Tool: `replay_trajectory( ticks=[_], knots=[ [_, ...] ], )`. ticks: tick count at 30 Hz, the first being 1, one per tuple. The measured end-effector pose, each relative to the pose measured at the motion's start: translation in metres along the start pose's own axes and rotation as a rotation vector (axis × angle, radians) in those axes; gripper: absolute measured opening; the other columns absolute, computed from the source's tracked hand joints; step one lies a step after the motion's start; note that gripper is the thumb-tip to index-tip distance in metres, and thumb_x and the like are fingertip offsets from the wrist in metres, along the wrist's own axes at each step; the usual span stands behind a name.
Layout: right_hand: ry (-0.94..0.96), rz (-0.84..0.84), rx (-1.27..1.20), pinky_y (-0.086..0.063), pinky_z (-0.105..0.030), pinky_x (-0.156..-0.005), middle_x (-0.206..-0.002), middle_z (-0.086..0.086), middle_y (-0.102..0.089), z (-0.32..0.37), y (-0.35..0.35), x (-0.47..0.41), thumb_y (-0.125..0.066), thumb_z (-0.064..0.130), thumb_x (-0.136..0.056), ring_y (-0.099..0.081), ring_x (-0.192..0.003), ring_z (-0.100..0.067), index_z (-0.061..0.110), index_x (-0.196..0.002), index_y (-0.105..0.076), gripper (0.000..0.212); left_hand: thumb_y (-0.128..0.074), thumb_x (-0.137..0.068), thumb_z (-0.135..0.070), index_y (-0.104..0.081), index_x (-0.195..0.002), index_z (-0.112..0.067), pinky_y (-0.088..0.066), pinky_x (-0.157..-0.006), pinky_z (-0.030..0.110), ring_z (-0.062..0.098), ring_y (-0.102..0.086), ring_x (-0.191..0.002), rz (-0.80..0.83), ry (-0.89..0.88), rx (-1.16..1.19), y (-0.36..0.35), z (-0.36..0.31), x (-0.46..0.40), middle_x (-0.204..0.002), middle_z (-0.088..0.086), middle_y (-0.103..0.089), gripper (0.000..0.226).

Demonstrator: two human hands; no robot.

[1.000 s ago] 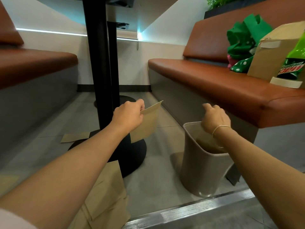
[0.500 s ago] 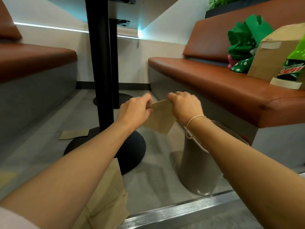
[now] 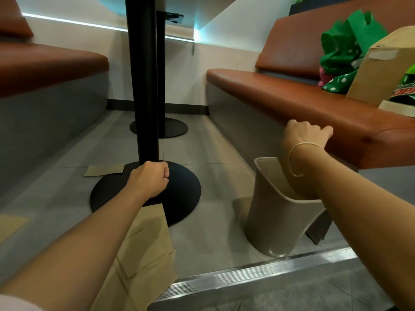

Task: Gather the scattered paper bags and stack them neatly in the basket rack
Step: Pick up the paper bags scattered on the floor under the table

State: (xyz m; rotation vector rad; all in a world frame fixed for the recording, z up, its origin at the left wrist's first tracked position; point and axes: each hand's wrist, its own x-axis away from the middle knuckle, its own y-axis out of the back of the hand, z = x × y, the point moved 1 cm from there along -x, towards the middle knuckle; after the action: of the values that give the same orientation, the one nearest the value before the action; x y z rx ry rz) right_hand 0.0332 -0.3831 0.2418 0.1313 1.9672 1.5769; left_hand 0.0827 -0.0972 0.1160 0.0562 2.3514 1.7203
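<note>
The small brown paper bag that both hands held between them half a second ago has left them; a brown surface now shows inside the beige basket [image 3: 269, 212], partly hidden by the right forearm, and is probably that bag. The right hand [image 3: 305, 135] has risen above the basket rim, fingers loosely curled, its grip released and holding nothing. The left hand [image 3: 149, 180] has dropped toward the black table base [image 3: 184, 194], its grip clenched into an empty fist. One deposit looks finished. More bags wait on the floor: a large one [image 3: 139, 261] under the left forearm, a flat one [image 3: 104, 170] beside the table base (touching its edge), another [image 3: 11, 225] at far left. The next move calls for opening the left hand and pinching the nearest bag.
</note>
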Motion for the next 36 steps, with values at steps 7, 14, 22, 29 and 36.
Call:
replay_trajectory(
  ticks=[7, 14, 22, 29, 36],
  knots=[
    [0.156, 0.101, -0.039, -0.03, -0.049, -0.102, -0.098, -0.015, -0.062, 0.069, -0.041, 0.023, -0.05, 0.01, -0.092, -0.057, -0.1, -0.033, 0.009, -0.106, -0.059, 0.017, -0.05, -0.095, -0.022, -0.054, -0.104, -0.022, -0.043, -0.069, 0.03, 0.018, -0.056, -0.087, 0.072, 0.03, -0.088, -0.009, 0.027, 0.013, -0.098, 0.0, -0.058, 0.01],
    [0.457, 0.218, -0.084, -0.031, -0.047, -0.102, -0.097, -0.008, -0.064, 0.179, -0.08, 0.065, -0.053, 0.022, -0.09, -0.058, -0.101, -0.028, 0.015, -0.105, -0.061, 0.018, -0.048, -0.093, -0.015, -0.054, -0.104, -0.017, -0.046, -0.071, 0.032, 0.022, -0.056, -0.088, 0.145, 0.198, -0.105, -0.031, 0.117, 0.024, -0.104, 0.007, -0.061, 0.013],
    [0.701, 0.3, -0.05, -0.036, -0.041, -0.097, -0.091, -0.005, -0.059, 0.289, -0.12, 0.112, -0.048, 0.023, -0.09, -0.057, -0.099, -0.025, 0.02, -0.084, -0.046, 0.007, -0.048, -0.094, -0.018, -0.04, -0.132, -0.01, -0.041, -0.094, 0.037, 0.029, -0.046, -0.121, 0.203, 0.519, -0.083, -0.068, 0.257, 0.032, -0.133, 0.014, -0.045, 0.039],
    [0.836, 0.378, 0.02, -0.039, -0.036, -0.095, -0.083, 0.0, -0.05, 0.355, -0.123, 0.125, -0.046, 0.022, -0.091, -0.055, -0.091, -0.02, 0.02, -0.102, -0.056, 0.014, -0.048, -0.094, -0.017, -0.036, -0.132, -0.007, -0.037, -0.1, 0.036, 0.03, -0.039, -0.126, 0.247, 0.711, -0.156, -0.081, 0.35, 0.047, -0.135, 0.015, -0.04, 0.041],
    [0.872, 0.342, 0.071, -0.044, -0.036, -0.088, -0.099, -0.009, -0.058, 0.423, -0.068, 0.118, -0.049, 0.028, -0.093, -0.058, -0.102, -0.027, 0.013, -0.117, -0.055, 0.029, -0.047, -0.09, -0.04, -0.043, -0.123, -0.01, -0.028, -0.106, 0.043, 0.036, -0.04, -0.122, 0.251, 0.639, -0.316, -0.069, 0.402, 0.056, -0.131, 0.017, -0.045, 0.044]
  ],
)
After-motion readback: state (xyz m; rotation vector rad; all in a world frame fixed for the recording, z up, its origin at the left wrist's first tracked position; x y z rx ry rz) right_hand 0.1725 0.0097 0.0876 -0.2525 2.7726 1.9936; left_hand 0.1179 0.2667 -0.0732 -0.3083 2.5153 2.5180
